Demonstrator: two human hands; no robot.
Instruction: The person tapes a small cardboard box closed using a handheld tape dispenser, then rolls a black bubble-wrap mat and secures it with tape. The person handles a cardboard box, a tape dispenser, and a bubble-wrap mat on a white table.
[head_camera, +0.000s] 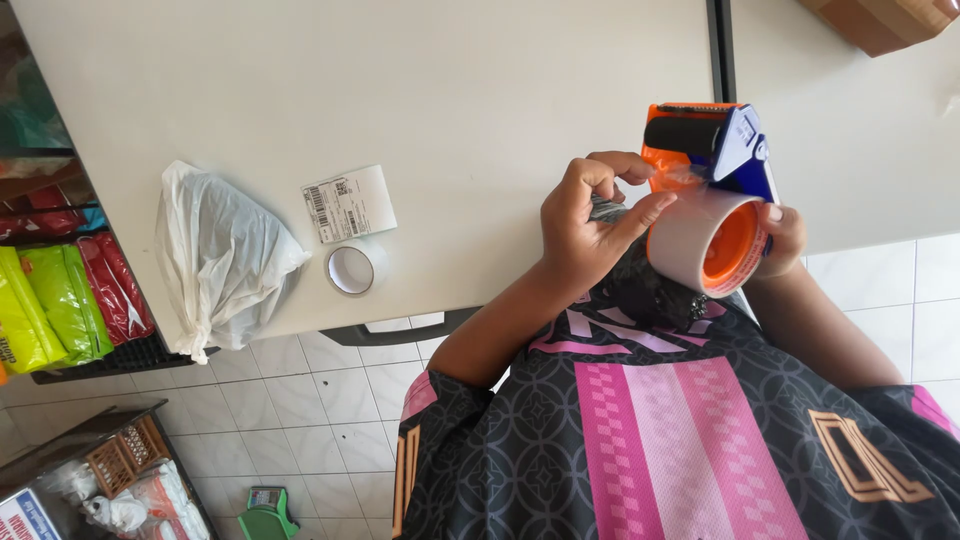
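I hold an orange and blue tape dispenser with a roll of clear tape in front of my chest, over the white table's near edge. My right hand grips it from behind, mostly hidden by the roll. My left hand reaches to the roll, its fingers pinching the loose tape end near the black roller. A dark small object sits between my left fingers, too hidden to name.
On the white table lie a white plastic bag, a printed shipping label and a small tape roll. A cardboard box is at the far right. Coloured packets fill a rack at left; a basket stands on the tiled floor.
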